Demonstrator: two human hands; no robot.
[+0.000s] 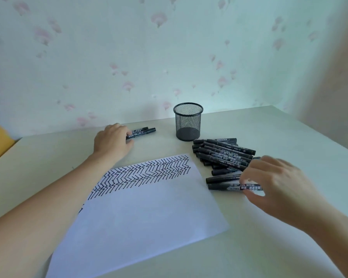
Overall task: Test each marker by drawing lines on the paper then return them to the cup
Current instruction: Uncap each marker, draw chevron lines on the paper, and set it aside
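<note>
Paper (141, 213) shows zigzag rows only along its far edge, and the cup (188, 122) stands empty. My left hand (112, 142) curls its fingers on two markers (142, 132); my right hand (277, 185) pinches one marker (229, 187) from the pile (223, 155), most of them left.

On a pale table (269, 133) lies a paper (149, 213) with zigzag lines along its far edge. Behind it stands a mesh cup (187, 122). The left hand (112, 140) rests on two markers (142, 132) left of the cup. The right hand (277, 183) reaches into a pile (223, 155) of black markers; it seems to pinch the nearest marker (225, 187), though blur hides the fingertips.
</note>
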